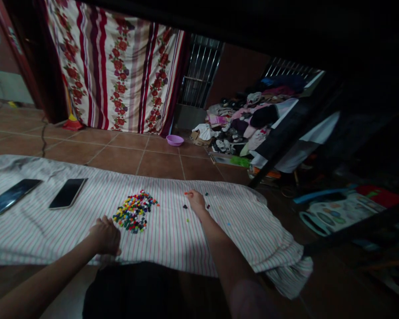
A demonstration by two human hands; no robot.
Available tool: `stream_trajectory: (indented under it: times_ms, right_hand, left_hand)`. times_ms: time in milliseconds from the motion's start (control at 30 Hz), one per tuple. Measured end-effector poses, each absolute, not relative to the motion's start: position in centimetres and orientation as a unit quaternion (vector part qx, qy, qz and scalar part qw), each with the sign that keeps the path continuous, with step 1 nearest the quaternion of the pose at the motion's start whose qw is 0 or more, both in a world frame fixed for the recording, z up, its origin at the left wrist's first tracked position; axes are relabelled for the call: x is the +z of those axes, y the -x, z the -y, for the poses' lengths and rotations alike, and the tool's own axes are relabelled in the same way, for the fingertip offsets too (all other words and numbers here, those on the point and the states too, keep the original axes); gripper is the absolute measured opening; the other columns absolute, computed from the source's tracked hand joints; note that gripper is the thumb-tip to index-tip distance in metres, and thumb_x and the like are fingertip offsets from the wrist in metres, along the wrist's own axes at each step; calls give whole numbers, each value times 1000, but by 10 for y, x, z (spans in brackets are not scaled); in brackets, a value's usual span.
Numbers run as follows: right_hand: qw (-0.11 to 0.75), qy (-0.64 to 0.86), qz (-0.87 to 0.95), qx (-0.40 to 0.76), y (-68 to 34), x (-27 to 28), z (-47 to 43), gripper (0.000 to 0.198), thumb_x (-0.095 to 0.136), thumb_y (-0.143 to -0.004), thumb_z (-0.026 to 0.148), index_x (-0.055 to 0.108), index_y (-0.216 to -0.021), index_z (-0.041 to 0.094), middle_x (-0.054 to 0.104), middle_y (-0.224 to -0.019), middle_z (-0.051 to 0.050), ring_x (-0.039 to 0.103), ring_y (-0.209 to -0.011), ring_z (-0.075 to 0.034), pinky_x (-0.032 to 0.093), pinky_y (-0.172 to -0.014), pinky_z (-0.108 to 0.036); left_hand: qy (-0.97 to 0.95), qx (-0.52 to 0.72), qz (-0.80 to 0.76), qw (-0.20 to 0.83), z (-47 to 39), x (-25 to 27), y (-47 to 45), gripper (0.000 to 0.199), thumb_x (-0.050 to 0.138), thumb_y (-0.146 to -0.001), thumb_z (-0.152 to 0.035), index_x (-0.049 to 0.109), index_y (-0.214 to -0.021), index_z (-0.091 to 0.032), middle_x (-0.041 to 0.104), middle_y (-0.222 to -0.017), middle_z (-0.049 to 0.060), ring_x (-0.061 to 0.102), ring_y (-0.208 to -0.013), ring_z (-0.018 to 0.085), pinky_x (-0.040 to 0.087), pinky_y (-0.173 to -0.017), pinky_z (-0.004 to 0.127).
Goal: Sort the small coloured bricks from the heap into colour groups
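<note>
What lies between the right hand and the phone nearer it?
In the head view, a heap of small coloured pieces, then, close to the right hand, a small dark piece or cluster.

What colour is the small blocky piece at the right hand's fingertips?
Orange; the head view shows the small blocky piece at the right hand.

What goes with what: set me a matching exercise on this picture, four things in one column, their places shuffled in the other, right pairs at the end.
Things
1. Right hand
2. Purple basin
3. Pile of small coloured pieces
4. Left hand

Places
A. On the striped cloth, between the two hands
B. Beside the pile, on the side toward the phones
C. Fingertips at a small orange piece
D. On the tiled floor, near the curtain

Pairs: 1-C, 2-D, 3-A, 4-B
</note>
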State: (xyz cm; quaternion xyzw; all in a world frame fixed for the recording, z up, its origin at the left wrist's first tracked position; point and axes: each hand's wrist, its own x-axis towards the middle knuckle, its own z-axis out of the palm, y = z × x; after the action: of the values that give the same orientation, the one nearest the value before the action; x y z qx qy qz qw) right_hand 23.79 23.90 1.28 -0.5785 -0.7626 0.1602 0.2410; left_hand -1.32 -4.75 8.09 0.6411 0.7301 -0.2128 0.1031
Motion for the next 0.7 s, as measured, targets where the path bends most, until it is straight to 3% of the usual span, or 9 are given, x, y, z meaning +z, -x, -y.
stream_trajectory:
  times_ms: [133, 267, 467, 700]
  right_hand:
    - [228, 584, 766, 145, -233, 8, -249, 25, 54, -82, 11, 74, -93, 21, 75, -87, -6, 67, -82, -18, 45, -72, -24]
    - [229, 582, 767, 140, -229, 5, -258, 26, 54, -79, 8, 74, -90, 21, 75, -84, -6, 67, -79, -18, 45, -70, -25]
    - [241, 577, 768, 139, -230, 4, -258, 29, 51, -79, 7, 74, -87, 21, 74, -81, -5, 67, -78, -18, 46, -71, -25]
    - [248, 543, 789, 145, -228, 14, -235, 29, 47, -84, 12, 74, -94, 18, 75, -92, -8, 67, -87, -20, 47, -80, -28]
  left_hand:
    - [-639, -233, -726, 102, 48, 82, 13, 71, 53, -71, -52, 68, -110, 5, 55, -123, 41, 48, -121, 55, 38, -92, 59]
    - [-624, -212, -740, 133, 45, 76, 15, 74, 59, -65, -50, 65, -115, 5, 47, -134, 42, 39, -130, 58, 33, -97, 62]
    - [-626, -196, -745, 122, 43, 70, 19, 69, 60, -63, -50, 70, -108, 1, 55, -126, 39, 44, -124, 56, 36, -93, 60]
    - [-625, -201, -744, 120, 44, 69, 20, 69, 60, -63, -54, 71, -106, -1, 59, -119, 37, 48, -118, 52, 38, -91, 56]
